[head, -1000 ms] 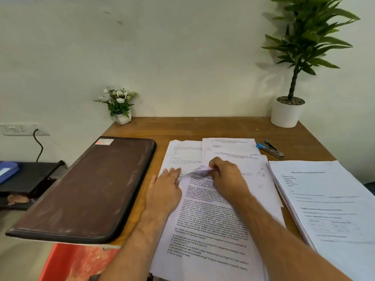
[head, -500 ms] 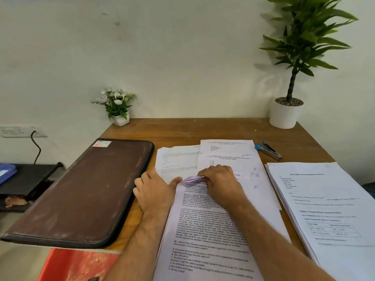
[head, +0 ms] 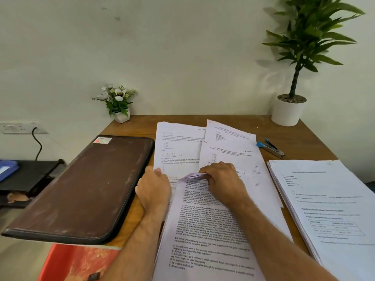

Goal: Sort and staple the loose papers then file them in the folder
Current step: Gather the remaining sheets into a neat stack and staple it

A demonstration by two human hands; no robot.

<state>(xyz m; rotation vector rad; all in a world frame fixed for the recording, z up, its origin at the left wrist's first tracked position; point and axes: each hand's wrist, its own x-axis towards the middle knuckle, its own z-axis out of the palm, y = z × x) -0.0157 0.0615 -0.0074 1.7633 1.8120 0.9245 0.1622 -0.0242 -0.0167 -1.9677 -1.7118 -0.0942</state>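
Loose printed sheets lie fanned in the middle of the wooden table (head: pixel 304 142). The nearest printed sheet (head: pixel 205 236) has its top edge folded up. My right hand (head: pixel 223 179) pinches that folded top edge. My left hand (head: pixel 154 189) grips the left edge of the sheet (head: pixel 176 147) underneath it, fingers curled. A further sheet (head: pixel 229 145) lies behind my right hand. A closed brown zip folder (head: pixel 85 189) lies to the left, overhanging the table's edge. A blue and grey stapler (head: pixel 271 147) sits behind the papers on the right.
A thick stack of papers (head: pixel 328 209) covers the table's right side. A tall potted plant (head: pixel 289 110) stands at the back right corner and a small flower pot (head: pixel 119 110) at the back left. A low black shelf (head: pixel 30 175) is left of the table; something red (head: pixel 77 262) lies below.
My left hand went from lying flat on the papers to curling round the left edge of the lower sheet. The sheets behind my hands slid further back. My right hand stayed on the folded edge.
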